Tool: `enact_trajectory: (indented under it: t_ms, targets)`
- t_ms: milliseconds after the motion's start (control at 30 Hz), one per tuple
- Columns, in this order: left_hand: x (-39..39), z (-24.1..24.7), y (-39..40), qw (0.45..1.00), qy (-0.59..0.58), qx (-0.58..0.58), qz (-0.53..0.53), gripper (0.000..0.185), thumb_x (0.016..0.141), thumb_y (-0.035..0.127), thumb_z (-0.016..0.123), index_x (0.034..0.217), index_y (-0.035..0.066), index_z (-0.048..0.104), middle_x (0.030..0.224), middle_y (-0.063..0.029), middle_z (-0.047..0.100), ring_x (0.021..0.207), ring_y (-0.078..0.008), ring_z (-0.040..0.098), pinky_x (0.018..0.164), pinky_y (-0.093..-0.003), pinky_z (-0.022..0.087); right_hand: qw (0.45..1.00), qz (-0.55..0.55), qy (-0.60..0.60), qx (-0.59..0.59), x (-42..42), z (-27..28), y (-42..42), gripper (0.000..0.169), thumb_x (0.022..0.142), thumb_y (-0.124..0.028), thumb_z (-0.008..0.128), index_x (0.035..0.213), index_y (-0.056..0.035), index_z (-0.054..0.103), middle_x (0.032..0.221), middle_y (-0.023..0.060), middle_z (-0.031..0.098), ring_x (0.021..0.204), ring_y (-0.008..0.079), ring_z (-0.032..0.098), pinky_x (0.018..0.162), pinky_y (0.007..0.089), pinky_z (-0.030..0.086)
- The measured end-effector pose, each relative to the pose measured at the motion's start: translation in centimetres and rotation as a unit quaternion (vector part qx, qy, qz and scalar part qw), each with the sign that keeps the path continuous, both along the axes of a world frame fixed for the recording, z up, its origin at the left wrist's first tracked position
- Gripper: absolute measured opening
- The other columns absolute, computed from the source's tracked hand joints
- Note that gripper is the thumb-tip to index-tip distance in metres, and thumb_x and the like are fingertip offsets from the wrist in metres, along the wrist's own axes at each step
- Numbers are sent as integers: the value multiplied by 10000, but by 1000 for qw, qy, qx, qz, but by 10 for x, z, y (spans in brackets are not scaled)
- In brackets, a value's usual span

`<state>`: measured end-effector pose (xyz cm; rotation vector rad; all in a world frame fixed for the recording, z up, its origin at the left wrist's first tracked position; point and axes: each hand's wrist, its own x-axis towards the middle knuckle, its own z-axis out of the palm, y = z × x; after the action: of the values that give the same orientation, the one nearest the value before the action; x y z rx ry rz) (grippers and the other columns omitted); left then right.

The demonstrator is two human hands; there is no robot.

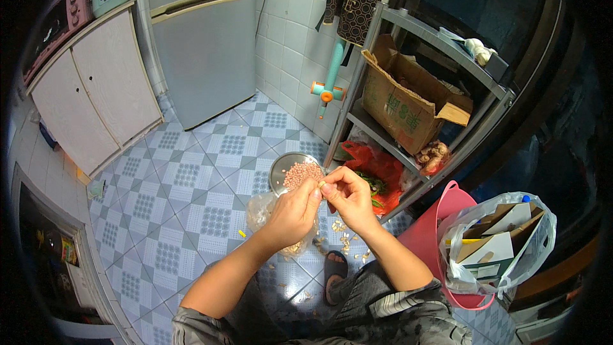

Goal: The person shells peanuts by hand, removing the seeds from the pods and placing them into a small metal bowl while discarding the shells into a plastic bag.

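My left hand (pixel 296 208) and my right hand (pixel 352 199) meet fingertip to fingertip in front of me. Pinched between their thumbs and forefingers is a small pale peanut pod (pixel 322 184), mostly covered by the fingers. Just beyond the hands, a round metal bowl (pixel 278 170) stands on the floor with shelled pink peanuts (pixel 301 174) inside. A clear plastic bag (pixel 260 208) lies below my left hand and is partly hidden by it; peanuts in their shells (pixel 293 249) show at its near end. Broken shells (pixel 346 238) are scattered on the tiles under my right hand.
At right stand a metal shelf rack (pixel 357 115) with a cardboard box (pixel 400 105), and a pink bin (pixel 428 230) lined with a plastic bag. A red bag (pixel 390 177) of greens sits low on the rack. The refrigerator (pixel 206 57) and cabinet (pixel 96 86) are farther off.
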<state>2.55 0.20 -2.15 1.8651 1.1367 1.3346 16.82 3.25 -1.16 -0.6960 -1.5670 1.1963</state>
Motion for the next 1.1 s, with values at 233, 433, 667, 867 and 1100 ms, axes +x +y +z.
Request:
enact_trajectory:
  t_ms: [233,433,667,867,1100]
  targets:
    - [1,10,-7,999,17,38,11,140,888,133,413,831,14,460,629,-209,506,595,-404,523,516,-440,392,999,46,14,17,1,-3,-1,126,845,-124,581,816,-22,513,822,30,508,713,48,455,615,172,368]
    - [5,14,-11,999,-6,21,33,164,896,114,396,827,-10,478,633,-181,545,559,-330,564,501,-367,429,998,17,55,-3,-8,-13,-7,105,869,-107,535,847,-16,488,798,34,495,632,62,457,541,183,386]
    - [6,7,-4,993,-101,-47,-24,232,918,117,335,848,-28,502,620,-103,563,542,-169,584,507,-288,456,988,50,129,-66,-13,-19,-8,99,888,-111,502,884,-15,479,725,55,508,531,83,453,424,210,400]
    - [4,2,-2,980,-174,-84,-42,247,914,123,330,820,-23,506,602,-92,558,521,-156,563,497,-276,443,970,73,187,-136,-18,-18,-10,114,896,-133,490,904,-19,491,724,59,518,568,88,475,446,217,424]
    - [-4,6,-2,996,-86,-32,9,219,907,118,355,809,-11,504,604,-114,564,533,-211,577,501,-311,437,913,130,263,-283,-16,-16,-5,162,895,-147,487,978,-12,519,734,59,538,581,110,510,471,229,462]
